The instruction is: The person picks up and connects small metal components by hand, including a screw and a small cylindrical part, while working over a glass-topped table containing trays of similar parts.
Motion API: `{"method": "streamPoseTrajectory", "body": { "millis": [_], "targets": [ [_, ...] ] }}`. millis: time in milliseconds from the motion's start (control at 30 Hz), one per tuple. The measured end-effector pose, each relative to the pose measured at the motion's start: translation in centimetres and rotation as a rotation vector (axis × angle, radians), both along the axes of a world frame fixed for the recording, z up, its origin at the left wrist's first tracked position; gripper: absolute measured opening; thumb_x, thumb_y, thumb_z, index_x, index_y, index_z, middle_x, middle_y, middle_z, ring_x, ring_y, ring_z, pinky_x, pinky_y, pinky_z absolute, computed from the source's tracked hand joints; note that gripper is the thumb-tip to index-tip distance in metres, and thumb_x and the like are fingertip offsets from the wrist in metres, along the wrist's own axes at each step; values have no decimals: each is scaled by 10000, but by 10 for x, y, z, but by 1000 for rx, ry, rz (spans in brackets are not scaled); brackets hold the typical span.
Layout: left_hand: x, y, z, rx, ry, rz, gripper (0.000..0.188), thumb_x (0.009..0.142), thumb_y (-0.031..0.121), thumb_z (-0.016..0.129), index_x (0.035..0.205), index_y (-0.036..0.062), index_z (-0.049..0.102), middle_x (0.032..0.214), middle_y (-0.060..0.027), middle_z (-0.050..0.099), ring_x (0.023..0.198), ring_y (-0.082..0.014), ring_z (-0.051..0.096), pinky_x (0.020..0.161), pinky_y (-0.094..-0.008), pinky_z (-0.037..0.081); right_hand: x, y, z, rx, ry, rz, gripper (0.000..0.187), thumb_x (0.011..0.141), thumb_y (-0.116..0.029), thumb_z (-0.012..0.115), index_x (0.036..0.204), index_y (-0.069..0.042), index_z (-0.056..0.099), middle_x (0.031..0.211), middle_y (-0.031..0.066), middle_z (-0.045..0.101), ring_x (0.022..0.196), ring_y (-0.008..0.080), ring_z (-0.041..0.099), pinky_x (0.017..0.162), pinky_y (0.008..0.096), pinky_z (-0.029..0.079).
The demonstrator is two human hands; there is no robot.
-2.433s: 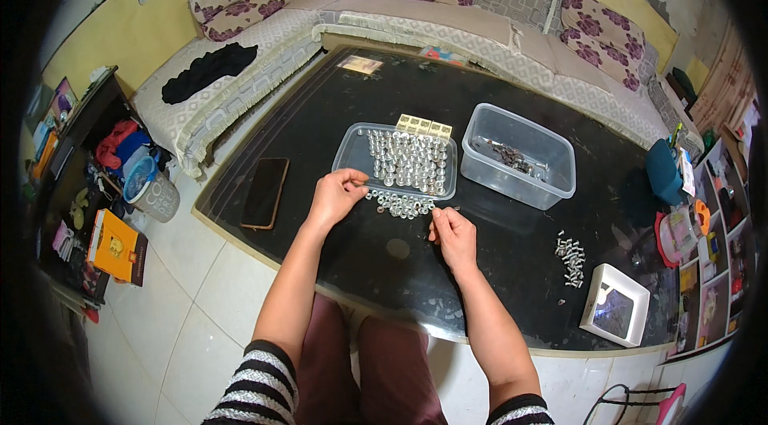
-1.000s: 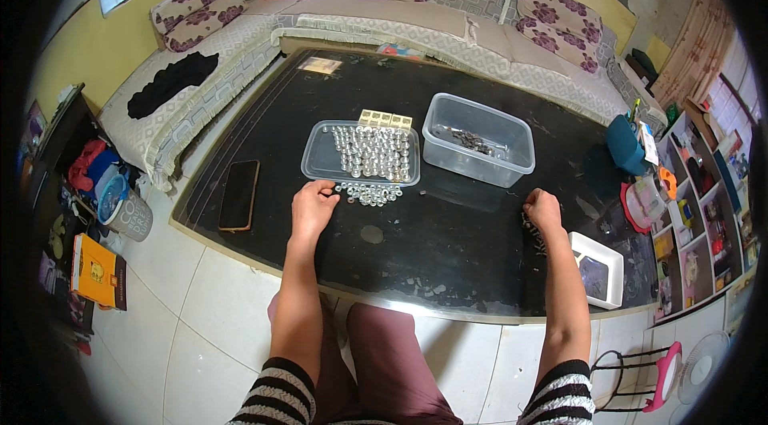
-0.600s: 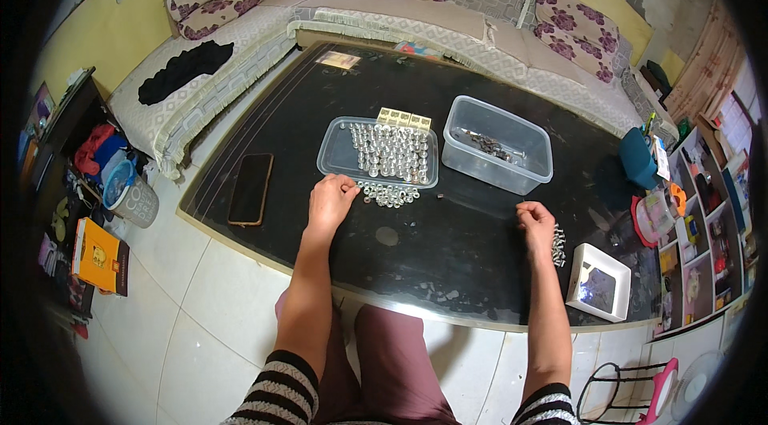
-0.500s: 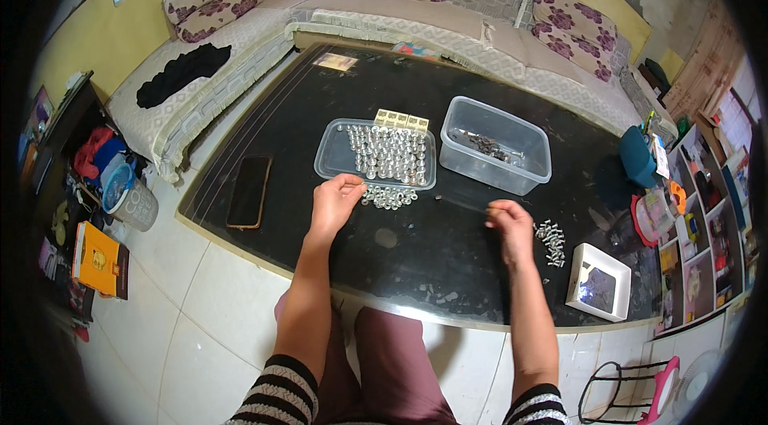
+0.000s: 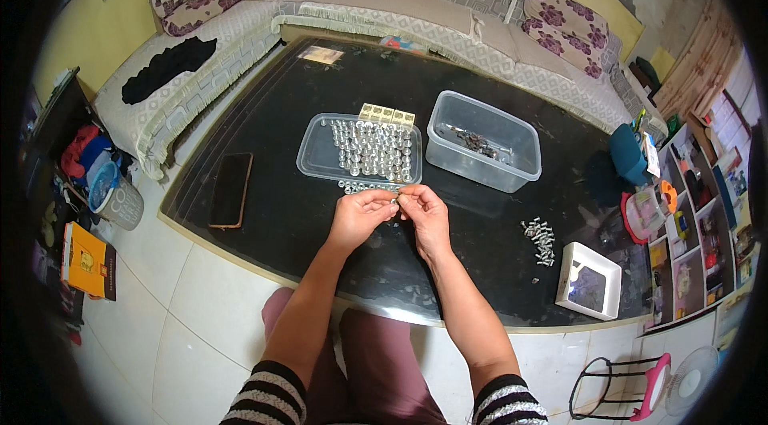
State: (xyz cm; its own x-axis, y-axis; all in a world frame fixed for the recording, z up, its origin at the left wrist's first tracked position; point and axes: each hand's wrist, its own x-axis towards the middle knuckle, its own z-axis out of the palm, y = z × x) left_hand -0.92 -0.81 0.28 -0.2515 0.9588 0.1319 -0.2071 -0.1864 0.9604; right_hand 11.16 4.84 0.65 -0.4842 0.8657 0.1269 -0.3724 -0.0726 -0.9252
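My left hand and my right hand meet over the near side of the black table, fingertips pinched together. Between them is a tiny shiny metal part, mostly hidden by the fingers. Just beyond lies a clear plastic lid bearing rows of upright silver metal pieces. A loose heap of small silver pieces lies at the lid's near edge, partly covered by my hands. To the right, a pile of silver screws rests on the tabletop.
A clear plastic tub holds dark small parts. Beige small blocks adjoin the lid's far edge. A phone lies left, a white open box right. A sofa runs behind the table.
My right hand has moved left from beside the screw pile to meet my left hand. The left hand has shifted slightly right and nearer. The whole view has shifted a little.
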Motion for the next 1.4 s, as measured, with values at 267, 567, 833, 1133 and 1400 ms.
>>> {"method": "streamPoseTrajectory", "body": {
  "millis": [267,567,833,1133,1400],
  "targets": [
    [6,3,-1,95,-23,-53,198,735,-32,553,930,-65,545,837,-88,579,729,-111,559,674,-210,463,2,4,-2,-1,33,-3,114,757,-18,549,867,-3,527,759,31,554,645,58,509,574,175,414],
    [7,6,-7,145,-69,13,181,759,-22,522,934,-64,542,867,-94,569,744,-133,559,704,-238,462,1,3,-4,-49,71,-1,136,750,1,549,884,14,532,768,54,568,642,82,536,597,188,446],
    [5,3,-1,31,-141,-7,172,766,38,543,919,-39,560,801,-55,584,679,-76,533,626,-187,435,0,0,-2,12,-15,-24,148,749,7,548,895,31,543,786,63,576,652,85,537,605,188,444],
    [5,5,-7,133,-117,15,161,763,-10,527,915,-48,561,839,-77,581,747,-111,550,692,-216,452,0,-1,0,139,-65,-62,94,760,-27,553,835,28,541,742,50,570,615,72,518,579,182,432],
    [2,3,-3,126,-13,32,160,749,-16,542,903,-53,565,874,-79,562,784,-116,541,710,-220,446,3,1,-5,113,-130,-31,108,787,-102,540,783,5,531,680,34,550,559,67,495,496,186,415]
  ]
}}
